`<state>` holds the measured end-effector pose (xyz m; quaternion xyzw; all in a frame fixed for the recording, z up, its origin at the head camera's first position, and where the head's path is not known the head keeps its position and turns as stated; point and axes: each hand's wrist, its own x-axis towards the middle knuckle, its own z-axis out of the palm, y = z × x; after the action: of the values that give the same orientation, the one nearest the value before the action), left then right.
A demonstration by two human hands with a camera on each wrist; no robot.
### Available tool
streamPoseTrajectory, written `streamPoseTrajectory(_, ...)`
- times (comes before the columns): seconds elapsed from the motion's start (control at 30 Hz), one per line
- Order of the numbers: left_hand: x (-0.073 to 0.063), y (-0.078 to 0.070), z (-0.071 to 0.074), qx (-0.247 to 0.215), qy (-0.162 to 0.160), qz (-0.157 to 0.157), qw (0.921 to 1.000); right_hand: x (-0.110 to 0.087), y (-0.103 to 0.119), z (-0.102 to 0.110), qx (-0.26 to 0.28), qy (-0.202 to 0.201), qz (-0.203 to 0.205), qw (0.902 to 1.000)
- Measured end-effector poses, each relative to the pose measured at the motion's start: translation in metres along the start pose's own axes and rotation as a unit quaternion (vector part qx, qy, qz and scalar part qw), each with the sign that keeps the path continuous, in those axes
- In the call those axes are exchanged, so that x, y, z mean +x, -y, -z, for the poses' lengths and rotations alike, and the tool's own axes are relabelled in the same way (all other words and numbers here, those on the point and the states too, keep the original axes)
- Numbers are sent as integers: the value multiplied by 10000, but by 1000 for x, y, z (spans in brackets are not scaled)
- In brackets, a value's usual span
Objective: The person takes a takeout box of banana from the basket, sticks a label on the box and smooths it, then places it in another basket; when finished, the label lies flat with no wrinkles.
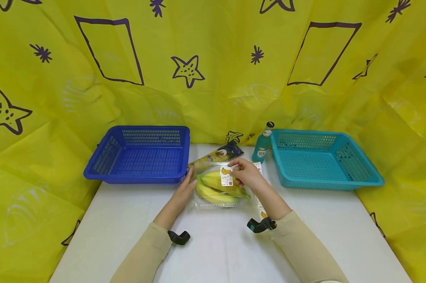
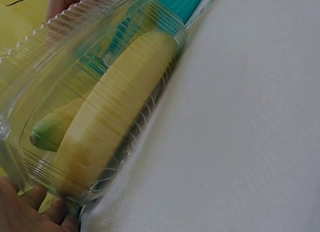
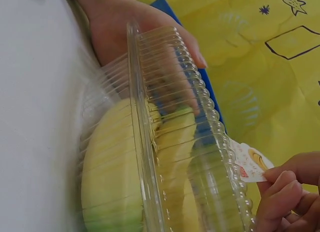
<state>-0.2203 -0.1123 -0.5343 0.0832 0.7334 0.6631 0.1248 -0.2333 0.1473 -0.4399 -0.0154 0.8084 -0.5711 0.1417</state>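
Note:
A clear plastic clamshell box (image 1: 218,200) of bananas (image 1: 213,192) sits on the table in front of me. My left hand (image 1: 183,191) rests against the box's left end, its fingers fairly straight along the wall in the right wrist view. Over the lid, my right hand (image 1: 247,173) pinches a white banana label (image 1: 227,179) between thumb and index finger. The right wrist view has this label (image 3: 250,162) by its edge, standing up from the lid; whether it touches the plastic I cannot tell.
A blue basket (image 1: 136,181) stands left, a teal basket (image 1: 326,182) right. Beside the teal one is an upright blue-green bottle (image 1: 261,147). A yellow and dark packet (image 1: 221,152) lies behind the box. Under my right forearm lies a sheet of labels (image 1: 263,213). Yellow curtain (image 1: 220,106) hangs behind.

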Motion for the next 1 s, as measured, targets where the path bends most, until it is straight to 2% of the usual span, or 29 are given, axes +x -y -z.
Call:
streamPoseTrajectory(0.27, -1, -1, 0, -48, 175, -150, 9997, 3, -2, -6, -334, -200, -194, 9991)
streamPoseTrajectory(0.53, 0, 1, 0, 23, 120, -59, 9999, 3, -2, -9, -669, -175, -221, 9974)
streamPoseTrajectory(1.0, 1, 2, 1, 124, 96, -199, 9997, 1, -2, -12, -1373, -132, 122, 9904)
